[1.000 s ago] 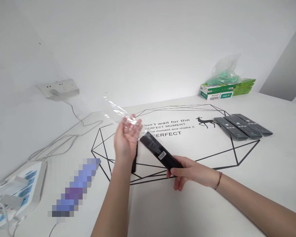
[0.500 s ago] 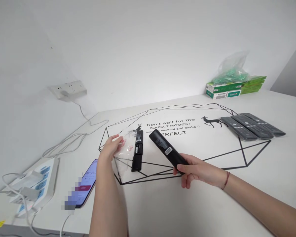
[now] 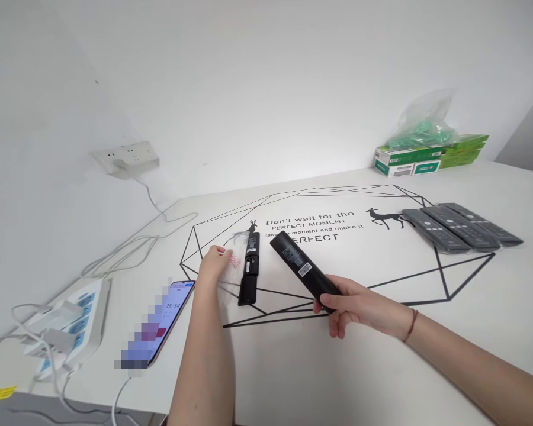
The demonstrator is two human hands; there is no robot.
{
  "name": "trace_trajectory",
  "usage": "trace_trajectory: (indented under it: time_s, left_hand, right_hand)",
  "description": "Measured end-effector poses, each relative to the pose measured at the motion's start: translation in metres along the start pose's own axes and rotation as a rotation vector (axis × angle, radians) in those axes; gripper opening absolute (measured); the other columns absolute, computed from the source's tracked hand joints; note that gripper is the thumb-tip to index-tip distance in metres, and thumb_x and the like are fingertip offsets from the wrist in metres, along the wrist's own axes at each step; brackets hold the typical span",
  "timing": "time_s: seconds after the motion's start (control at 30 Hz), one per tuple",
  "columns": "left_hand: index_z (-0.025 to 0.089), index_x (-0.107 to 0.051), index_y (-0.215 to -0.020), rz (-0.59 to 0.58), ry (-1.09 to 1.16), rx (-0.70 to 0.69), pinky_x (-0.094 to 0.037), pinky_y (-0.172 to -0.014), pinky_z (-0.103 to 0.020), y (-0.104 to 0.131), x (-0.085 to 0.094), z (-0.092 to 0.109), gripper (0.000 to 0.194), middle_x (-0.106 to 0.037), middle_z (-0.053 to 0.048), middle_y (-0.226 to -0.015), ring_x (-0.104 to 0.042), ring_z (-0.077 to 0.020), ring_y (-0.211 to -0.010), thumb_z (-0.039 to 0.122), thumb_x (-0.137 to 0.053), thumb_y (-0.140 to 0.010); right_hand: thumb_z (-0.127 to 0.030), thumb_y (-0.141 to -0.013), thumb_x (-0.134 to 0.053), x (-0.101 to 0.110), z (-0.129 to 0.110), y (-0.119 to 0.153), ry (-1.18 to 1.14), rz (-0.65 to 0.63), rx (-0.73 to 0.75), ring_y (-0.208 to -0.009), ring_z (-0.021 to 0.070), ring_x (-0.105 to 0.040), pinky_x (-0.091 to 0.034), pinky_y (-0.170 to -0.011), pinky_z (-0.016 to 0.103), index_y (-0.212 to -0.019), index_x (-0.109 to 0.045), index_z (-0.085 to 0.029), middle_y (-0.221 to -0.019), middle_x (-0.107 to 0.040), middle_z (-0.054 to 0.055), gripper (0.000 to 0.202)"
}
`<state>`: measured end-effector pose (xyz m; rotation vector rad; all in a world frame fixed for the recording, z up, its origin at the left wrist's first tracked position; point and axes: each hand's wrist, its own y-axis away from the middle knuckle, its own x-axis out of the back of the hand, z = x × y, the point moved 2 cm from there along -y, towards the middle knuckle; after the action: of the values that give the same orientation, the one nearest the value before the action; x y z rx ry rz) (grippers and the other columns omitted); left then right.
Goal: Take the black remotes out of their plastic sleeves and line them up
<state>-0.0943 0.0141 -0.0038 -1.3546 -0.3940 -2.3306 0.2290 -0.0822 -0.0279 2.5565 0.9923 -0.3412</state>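
Note:
My right hand [image 3: 349, 302] grips the lower end of a black remote control [image 3: 299, 263], its labelled back facing up. My left hand [image 3: 214, 263] has its fingers closed on the left part of a clear plastic bag [image 3: 234, 275] with red print, which lies on the table. Just right of the bag is a second black remote [image 3: 250, 266], back up, with its middle compartment uncovered. Three remotes in clear wrapping [image 3: 462, 228] lie side by side at the right.
Green and white boxes [image 3: 408, 161] with a plastic bag on top stand at the back right. On the left are a phone [image 3: 164, 322], a power strip [image 3: 82, 331] and loose white cables. A wall socket [image 3: 127, 158] is above them.
My left hand has shifted slightly right with the clear bag, which is drawn closer to the uncovered remote. My right hand keeps its remote in nearly the same place.

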Motion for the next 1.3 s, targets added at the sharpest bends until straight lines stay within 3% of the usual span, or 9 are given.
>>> trace_trajectory:
  time_s: [0.23,0.53,0.7,0.8,0.87,1.0,1.07,1.2,1.3]
  left_hand:
    - [0.023,-0.055,-0.081,-0.007,-0.137,-0.025,-0.044,-0.069,-0.034,0.001,-0.005,0.002,0.014,-0.07,-0.01,-0.087,-0.064,-0.0283,-0.086,0.032,-0.05,-0.073]
    - [0.02,-0.062,-0.07,-0.03,-0.155,-0.057,-0.044,-0.072,-0.036,0.001,-0.005,0.007,0.019,-0.071,-0.014,-0.086,-0.064,-0.0323,-0.089,0.036,-0.051,-0.073]
    - [0.017,-0.066,-0.085,0.086,-0.081,-0.104,-0.043,-0.082,-0.04,0.012,0.007,0.021,0.027,-0.069,-0.016,-0.098,-0.061,-0.0336,-0.098,0.037,-0.05,-0.077]
    - [0.019,-0.065,-0.099,0.127,0.018,-0.22,-0.043,-0.086,-0.035,0.027,0.007,0.043,0.035,-0.067,-0.011,-0.106,-0.059,-0.0261,-0.1,0.04,-0.041,-0.084]
    - [0.022,-0.065,-0.1,0.052,0.154,-0.313,-0.045,-0.079,-0.029,0.042,-0.001,0.061,0.041,-0.068,-0.006,-0.104,-0.06,-0.0204,-0.093,0.048,-0.036,-0.088]
    - [0.014,-0.067,-0.09,-0.544,0.835,-0.31,-0.046,-0.062,-0.029,0.079,-0.035,0.098,0.065,-0.068,-0.013,-0.089,-0.06,-0.0187,-0.071,0.068,-0.032,-0.084]
    - [0.013,-0.067,-0.089,-0.732,1.002,-0.264,-0.049,-0.067,-0.032,0.097,-0.048,0.11,0.064,-0.069,-0.013,-0.088,-0.062,-0.0201,-0.075,0.069,-0.036,-0.083]
    - [0.014,-0.066,-0.1,-0.814,1.105,-0.326,-0.05,-0.08,-0.033,0.12,-0.058,0.119,0.053,-0.07,-0.012,-0.1,-0.064,-0.0217,-0.089,0.059,-0.04,-0.088]
    - [0.019,-0.061,-0.109,-0.816,1.165,-0.347,-0.052,-0.07,-0.029,0.128,-0.058,0.12,0.043,-0.068,-0.009,-0.107,-0.065,-0.0193,-0.084,0.053,-0.045,-0.088]
  right_hand:
    - [-0.039,-0.081,-0.067,0.002,0.002,-0.001,-0.019,-0.002,0.01,-0.06,0.0134,-0.067,-0.052,-0.054,0.025,-0.101,-0.054,-0.02,-0.092,-0.063,0.004,0.031]
    - [-0.039,-0.082,-0.065,0.0,0.0,0.0,-0.017,0.003,0.005,-0.059,0.013,-0.067,-0.052,-0.053,0.023,-0.101,-0.053,-0.02,-0.091,-0.062,0.003,0.03]
    - [-0.038,-0.082,-0.065,0.001,0.0,-0.001,-0.027,-0.002,0.018,-0.06,0.0134,-0.067,-0.052,-0.054,0.024,-0.103,-0.053,-0.02,-0.091,-0.064,0.004,0.031]
    - [-0.038,-0.082,-0.066,0.001,0.001,-0.001,-0.052,-0.014,0.029,-0.061,0.0135,-0.067,-0.052,-0.055,0.024,-0.104,-0.053,-0.02,-0.092,-0.065,0.004,0.031]
    - [-0.039,-0.082,-0.066,0.001,0.001,-0.001,-0.068,-0.02,0.042,-0.062,0.0136,-0.067,-0.052,-0.055,0.025,-0.103,-0.054,-0.02,-0.094,-0.065,0.005,0.031]
    - [-0.039,-0.083,-0.065,0.002,0.0,-0.002,-0.112,-0.002,0.083,-0.066,0.0142,-0.067,-0.052,-0.059,0.025,-0.11,-0.053,-0.02,-0.099,-0.065,0.006,0.035]
    - [-0.038,-0.084,-0.065,0.003,0.0,-0.003,-0.145,0.014,0.105,-0.071,0.0152,-0.068,-0.053,-0.064,0.027,-0.114,-0.052,-0.021,-0.103,-0.063,0.007,0.037]
    - [-0.037,-0.082,-0.067,0.002,0.0,-0.004,-0.193,0.023,0.132,-0.078,0.0173,-0.067,-0.053,-0.071,0.031,-0.114,-0.053,-0.022,-0.105,-0.061,0.007,0.038]
    - [-0.05,-0.087,-0.055,0.0,0.0,-0.007,-0.246,0.084,0.14,-0.071,0.015,-0.062,-0.052,-0.065,0.031,-0.106,-0.057,-0.019,-0.099,-0.059,0.007,0.037]
